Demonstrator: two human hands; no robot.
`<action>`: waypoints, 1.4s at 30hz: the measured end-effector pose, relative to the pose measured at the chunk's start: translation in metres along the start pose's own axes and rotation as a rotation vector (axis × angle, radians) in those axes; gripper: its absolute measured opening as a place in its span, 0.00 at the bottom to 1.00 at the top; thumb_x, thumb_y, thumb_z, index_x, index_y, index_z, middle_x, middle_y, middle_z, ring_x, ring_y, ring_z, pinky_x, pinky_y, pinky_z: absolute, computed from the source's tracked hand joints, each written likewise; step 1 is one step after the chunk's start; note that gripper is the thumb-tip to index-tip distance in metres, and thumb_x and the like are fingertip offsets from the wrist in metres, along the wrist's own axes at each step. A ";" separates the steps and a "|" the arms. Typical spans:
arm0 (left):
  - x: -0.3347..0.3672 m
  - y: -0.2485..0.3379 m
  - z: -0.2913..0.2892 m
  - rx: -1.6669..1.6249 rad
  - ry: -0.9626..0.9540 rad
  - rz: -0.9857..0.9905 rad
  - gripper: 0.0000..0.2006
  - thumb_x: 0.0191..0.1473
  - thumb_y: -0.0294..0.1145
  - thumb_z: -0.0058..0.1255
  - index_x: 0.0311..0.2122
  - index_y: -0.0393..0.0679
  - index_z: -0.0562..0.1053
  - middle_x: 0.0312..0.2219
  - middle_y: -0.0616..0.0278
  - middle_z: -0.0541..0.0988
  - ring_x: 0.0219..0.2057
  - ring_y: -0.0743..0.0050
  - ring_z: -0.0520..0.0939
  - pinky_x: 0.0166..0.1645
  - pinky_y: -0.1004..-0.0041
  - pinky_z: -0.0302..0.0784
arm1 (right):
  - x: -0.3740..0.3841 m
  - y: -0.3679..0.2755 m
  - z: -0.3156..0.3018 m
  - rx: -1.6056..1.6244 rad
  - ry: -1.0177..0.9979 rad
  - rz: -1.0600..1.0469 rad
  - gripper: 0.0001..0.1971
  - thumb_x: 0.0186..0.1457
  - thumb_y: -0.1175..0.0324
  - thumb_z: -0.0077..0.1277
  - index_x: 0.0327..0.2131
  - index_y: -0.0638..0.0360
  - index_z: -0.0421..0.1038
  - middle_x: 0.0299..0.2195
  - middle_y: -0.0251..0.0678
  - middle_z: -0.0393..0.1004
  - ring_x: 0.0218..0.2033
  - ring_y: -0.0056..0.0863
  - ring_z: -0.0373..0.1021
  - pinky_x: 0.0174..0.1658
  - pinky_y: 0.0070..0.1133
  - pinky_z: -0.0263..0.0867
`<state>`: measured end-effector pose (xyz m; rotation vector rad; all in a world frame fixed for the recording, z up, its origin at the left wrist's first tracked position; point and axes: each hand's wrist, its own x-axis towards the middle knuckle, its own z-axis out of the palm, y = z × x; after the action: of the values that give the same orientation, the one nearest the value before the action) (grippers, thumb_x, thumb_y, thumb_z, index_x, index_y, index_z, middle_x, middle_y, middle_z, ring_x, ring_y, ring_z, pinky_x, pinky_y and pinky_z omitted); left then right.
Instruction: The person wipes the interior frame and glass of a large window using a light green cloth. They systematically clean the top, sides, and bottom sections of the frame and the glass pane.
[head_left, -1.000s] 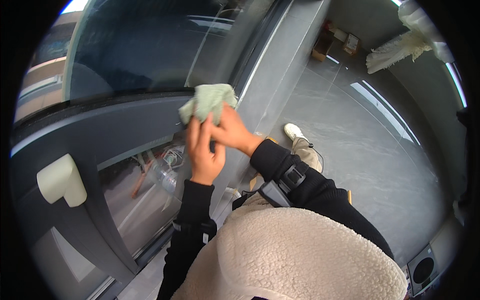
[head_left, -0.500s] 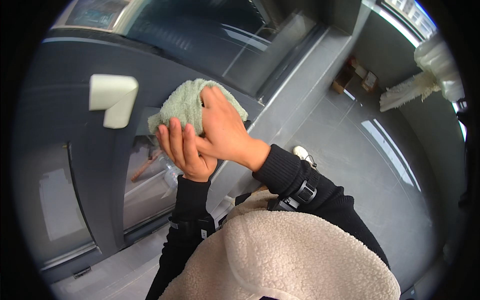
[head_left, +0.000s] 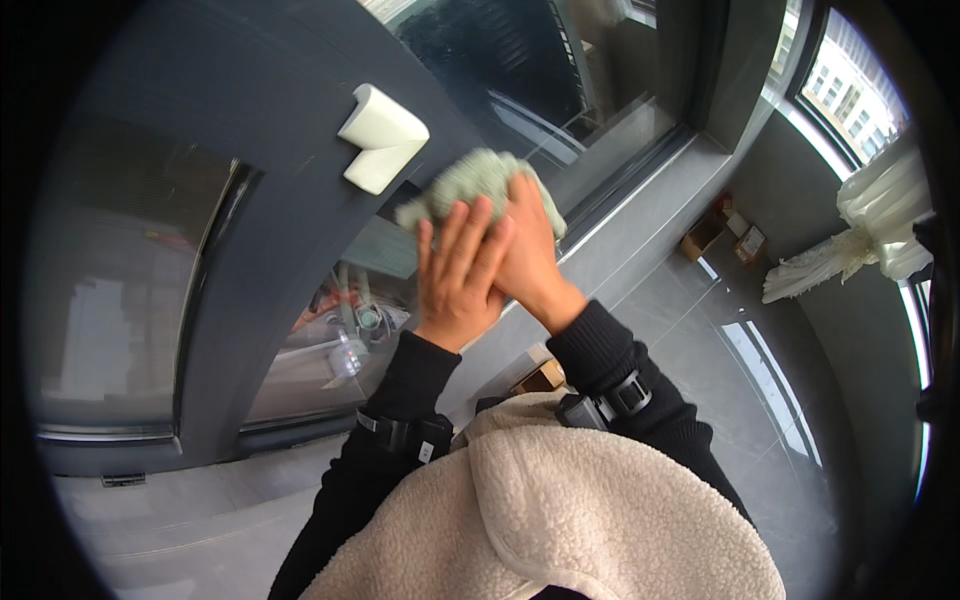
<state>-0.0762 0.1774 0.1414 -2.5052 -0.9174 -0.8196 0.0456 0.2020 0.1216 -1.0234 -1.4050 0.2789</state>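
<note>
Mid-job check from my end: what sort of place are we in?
Indoors, probably a room in a home or an office; I can't tell which. Showing it: a grey tiled floor, a window facing a building outside, and a bunched whitish hanging, likely a curtain.

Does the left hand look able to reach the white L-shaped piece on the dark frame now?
Probably yes: the white L-shaped piece is close by, and nothing covers it. The left hand, its fingers against the green cloth, would likely need to leave it first.
</note>
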 end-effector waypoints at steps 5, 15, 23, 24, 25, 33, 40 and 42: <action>0.020 -0.012 -0.013 0.021 0.179 -0.006 0.37 0.42 0.30 0.61 0.61 0.46 0.65 0.63 0.51 0.61 0.65 0.46 0.59 0.67 0.46 0.49 | 0.040 -0.025 -0.001 -0.106 0.011 -0.169 0.12 0.44 0.62 0.52 0.27 0.61 0.73 0.32 0.45 0.64 0.36 0.45 0.61 0.36 0.33 0.59; -0.033 0.005 -0.004 -0.235 0.014 -0.054 0.40 0.43 0.29 0.62 0.64 0.54 0.59 0.65 0.57 0.58 0.64 0.57 0.61 0.65 0.47 0.55 | -0.006 -0.016 -0.028 0.011 -0.401 0.072 0.17 0.46 0.59 0.58 0.35 0.62 0.76 0.30 0.50 0.72 0.33 0.50 0.71 0.36 0.36 0.68; 0.020 -0.037 -0.094 0.141 0.877 0.015 0.18 0.62 0.40 0.47 0.57 0.62 0.69 0.60 0.64 0.66 0.61 0.63 0.65 0.64 0.47 0.56 | 0.048 -0.135 -0.047 0.082 -0.258 -0.460 0.27 0.41 0.56 0.63 0.43 0.63 0.72 0.39 0.45 0.73 0.41 0.43 0.70 0.46 0.34 0.64; 0.031 -0.038 -0.108 0.280 0.824 -0.127 0.16 0.61 0.39 0.46 0.55 0.62 0.71 0.59 0.68 0.68 0.61 0.64 0.66 0.65 0.49 0.54 | 0.056 -0.141 -0.046 0.049 -0.140 -0.479 0.28 0.43 0.59 0.62 0.47 0.64 0.71 0.44 0.44 0.73 0.43 0.43 0.70 0.46 0.32 0.65; 0.042 -0.039 -0.121 0.347 0.664 -0.133 0.15 0.61 0.38 0.45 0.52 0.61 0.74 0.57 0.71 0.71 0.61 0.66 0.66 0.66 0.52 0.52 | 0.062 -0.144 -0.041 0.075 -0.007 -0.529 0.27 0.44 0.61 0.61 0.48 0.64 0.70 0.44 0.45 0.73 0.43 0.43 0.70 0.47 0.32 0.64; 0.036 -0.041 -0.148 0.220 0.430 -0.163 0.26 0.55 0.34 0.48 0.61 0.49 0.65 0.61 0.63 0.67 0.65 0.64 0.62 0.70 0.54 0.39 | 0.027 -0.126 0.019 0.008 -0.095 -0.573 0.40 0.55 0.50 0.52 0.64 0.62 0.52 0.65 0.60 0.46 0.65 0.59 0.47 0.63 0.51 0.42; -0.056 -0.056 -0.178 0.522 0.693 -0.283 0.22 0.53 0.39 0.49 0.52 0.41 0.72 0.53 0.53 0.75 0.62 0.54 0.66 0.69 0.51 0.37 | 0.052 -0.141 0.039 -0.128 0.134 -0.595 0.39 0.41 0.69 0.63 0.60 0.52 0.61 0.63 0.54 0.52 0.62 0.55 0.53 0.61 0.47 0.48; -0.068 -0.067 -0.181 0.591 0.690 -0.404 0.19 0.54 0.40 0.47 0.49 0.43 0.75 0.50 0.57 0.77 0.57 0.57 0.71 0.69 0.53 0.41 | 0.074 -0.152 0.033 -0.125 0.101 -0.693 0.40 0.37 0.77 0.62 0.59 0.54 0.63 0.61 0.54 0.54 0.59 0.54 0.55 0.61 0.42 0.53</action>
<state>-0.2352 0.1043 0.2472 -1.4036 -1.1842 -1.2062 -0.0277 0.1819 0.2758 -0.5842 -1.6059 -0.3680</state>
